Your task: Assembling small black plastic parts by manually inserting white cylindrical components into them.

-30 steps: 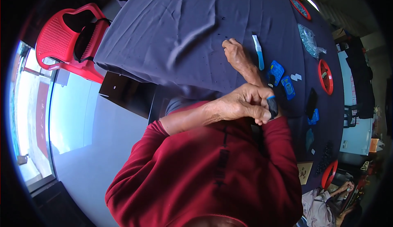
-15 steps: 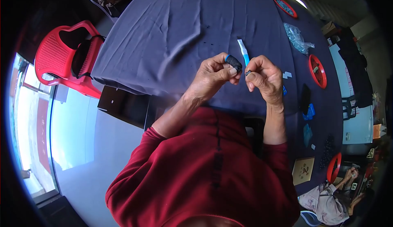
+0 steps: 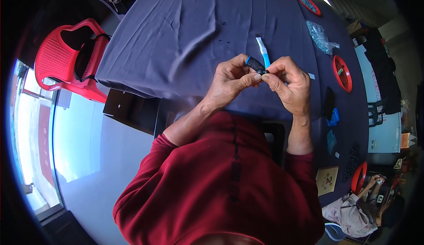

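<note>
My left hand (image 3: 227, 82) is closed in a pinch, with a black finger sleeve (image 3: 253, 63) edged in blue on its index finger. Its thumb and fingertips grip a small black piece (image 3: 260, 71). My right hand (image 3: 289, 86) is closed too, its thumb and index finger pinching at the same spot. What exactly sits between the right fingertips is too small to make out. Just beyond both hands lies a blue-handled tool (image 3: 263, 53) with a flat pale end; its near end is hidden behind the fingers.
A grey-blue cloth (image 3: 176, 37) covers the table. Along the right are red trays (image 3: 342, 73), a clear bag of small bluish pieces (image 3: 321, 37), a blue item (image 3: 333, 117) and a card (image 3: 327, 181). A red chair (image 3: 73, 59) stands left. Other people sit far left and lower right.
My hands, apart half a second ago, have come together at the fingertips. The small piece in my right fingers has moved left to the black piece in my left.
</note>
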A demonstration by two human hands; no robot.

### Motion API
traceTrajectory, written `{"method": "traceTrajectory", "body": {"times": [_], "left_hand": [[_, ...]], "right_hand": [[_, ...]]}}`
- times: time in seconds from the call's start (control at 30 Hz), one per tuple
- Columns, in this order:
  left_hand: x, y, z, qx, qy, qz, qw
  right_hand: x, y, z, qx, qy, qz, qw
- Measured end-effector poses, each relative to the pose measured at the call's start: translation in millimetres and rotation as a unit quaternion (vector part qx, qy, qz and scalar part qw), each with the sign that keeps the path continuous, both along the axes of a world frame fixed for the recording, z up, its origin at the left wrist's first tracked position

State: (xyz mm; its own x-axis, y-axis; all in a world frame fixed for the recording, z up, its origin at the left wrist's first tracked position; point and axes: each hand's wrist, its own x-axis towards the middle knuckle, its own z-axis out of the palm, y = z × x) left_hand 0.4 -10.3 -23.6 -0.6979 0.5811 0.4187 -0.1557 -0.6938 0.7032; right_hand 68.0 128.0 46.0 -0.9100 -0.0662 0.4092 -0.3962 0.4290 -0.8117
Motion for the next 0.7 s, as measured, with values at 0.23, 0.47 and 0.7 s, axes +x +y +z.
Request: {"method": "traceTrajectory", "body": {"times": [0.23, 0.47, 0.7], "left_hand": [[9.3, 2.2, 3.7, -0.001, -0.052, -0.040, 0.998], [12.5, 8.4, -5.6, 0.013, -0.136, -0.096, 0.986], [15.2, 14.2, -8.6, -0.030, -0.222, -0.065, 0.972]], "right_hand": [[15.0, -5.1, 0.6, 0.237, 0.171, -0.087, 0.953], [21.5, -16.9, -5.4, 0.331, 0.160, -0.150, 0.918], [11.9, -20.6, -30.4, 0.458, 0.179, -0.258, 0.832]]}}
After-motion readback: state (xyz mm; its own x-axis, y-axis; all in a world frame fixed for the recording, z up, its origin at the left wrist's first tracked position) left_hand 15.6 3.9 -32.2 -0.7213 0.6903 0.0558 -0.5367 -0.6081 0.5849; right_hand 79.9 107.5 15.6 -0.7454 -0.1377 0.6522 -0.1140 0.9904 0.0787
